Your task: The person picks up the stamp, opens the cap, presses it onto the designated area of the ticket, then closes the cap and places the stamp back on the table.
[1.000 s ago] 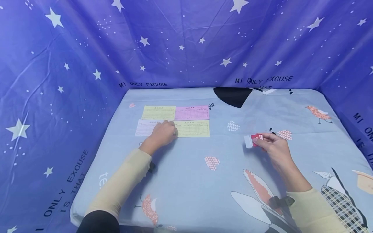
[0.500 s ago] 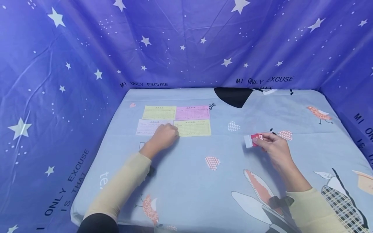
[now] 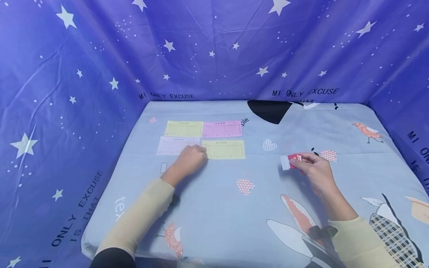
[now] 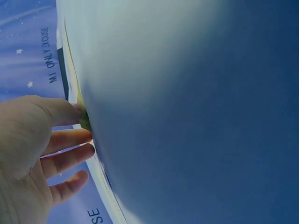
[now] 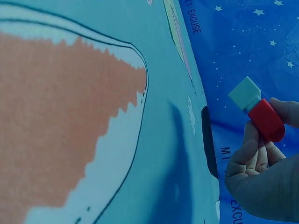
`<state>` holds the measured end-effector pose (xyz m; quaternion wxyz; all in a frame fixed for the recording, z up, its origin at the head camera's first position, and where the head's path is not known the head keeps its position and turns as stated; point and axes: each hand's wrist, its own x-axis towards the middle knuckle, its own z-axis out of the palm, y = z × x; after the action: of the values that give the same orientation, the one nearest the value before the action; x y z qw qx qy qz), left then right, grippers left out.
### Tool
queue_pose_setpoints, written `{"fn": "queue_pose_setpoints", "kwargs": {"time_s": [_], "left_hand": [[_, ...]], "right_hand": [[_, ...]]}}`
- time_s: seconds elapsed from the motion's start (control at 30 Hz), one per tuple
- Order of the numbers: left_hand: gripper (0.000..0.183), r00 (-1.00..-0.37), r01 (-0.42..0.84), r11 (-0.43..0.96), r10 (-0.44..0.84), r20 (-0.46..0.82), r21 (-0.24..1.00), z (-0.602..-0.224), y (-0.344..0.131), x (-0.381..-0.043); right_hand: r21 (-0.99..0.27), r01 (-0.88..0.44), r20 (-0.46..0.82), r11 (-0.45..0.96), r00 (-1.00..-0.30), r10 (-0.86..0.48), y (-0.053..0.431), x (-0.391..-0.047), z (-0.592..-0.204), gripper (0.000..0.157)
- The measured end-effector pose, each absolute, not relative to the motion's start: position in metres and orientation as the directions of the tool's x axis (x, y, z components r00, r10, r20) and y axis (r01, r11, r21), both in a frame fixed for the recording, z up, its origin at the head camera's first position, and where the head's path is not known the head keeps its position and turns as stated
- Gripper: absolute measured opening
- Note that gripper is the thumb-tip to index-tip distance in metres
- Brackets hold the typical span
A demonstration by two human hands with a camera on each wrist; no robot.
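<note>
Four-cornered printed paper slips lie in a two-by-two layout on the table. My left hand [image 3: 191,160] is at the left edge of the lower-right yellow form slip [image 3: 226,150], thumb and forefinger pinching its near-left corner. The left wrist view shows a bit of yellow paper [image 4: 84,119] between the thumb and forefinger, the other fingers spread. Partly behind this hand lies a white form slip [image 3: 171,146]. To the right, my right hand [image 3: 316,169] holds a small red container with a pale square end [image 5: 266,120], raised over the cloth between thumb and fingers.
Behind the white slip lies another yellow slip [image 3: 183,129], with a pink slip [image 3: 222,129] beside it. A grey-blue patterned cloth [image 3: 214,208] covers the table. Purple star-printed curtains [image 3: 221,63] enclose the back and sides.
The lower-right yellow slip has shifted slightly right and towards me, opening a gap from the white and pink slips. My left hand has moved a little right with it; my right hand stays put.
</note>
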<state>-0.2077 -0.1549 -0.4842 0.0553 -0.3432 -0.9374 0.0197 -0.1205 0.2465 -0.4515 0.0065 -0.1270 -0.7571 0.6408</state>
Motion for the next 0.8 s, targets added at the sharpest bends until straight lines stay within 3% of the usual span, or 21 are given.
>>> {"fn": "queue_pose_setpoints", "kwargs": {"time_s": [0.3,0.67,0.8], "left_hand": [[0.016,-0.735,0.663,0.737,0.674,0.071,-0.134,-0.483,-0.151,-0.197],[0.016,-0.744,0.648,0.736,0.667,0.041,-0.198,-0.483,-0.145,-0.191],[0.016,-0.745,0.646,0.734,0.666,0.036,-0.209,-0.483,-0.144,-0.189]], "right_hand": [[-0.944,0.218,-0.173,0.248,-0.966,0.192,0.243,-0.124,-0.452,0.048],[-0.959,0.189,-0.151,0.211,-0.972,0.181,0.239,-0.123,-0.452,0.038],[-0.958,0.191,-0.155,0.212,-0.972,0.175,0.237,-0.123,-0.452,0.041]]}}
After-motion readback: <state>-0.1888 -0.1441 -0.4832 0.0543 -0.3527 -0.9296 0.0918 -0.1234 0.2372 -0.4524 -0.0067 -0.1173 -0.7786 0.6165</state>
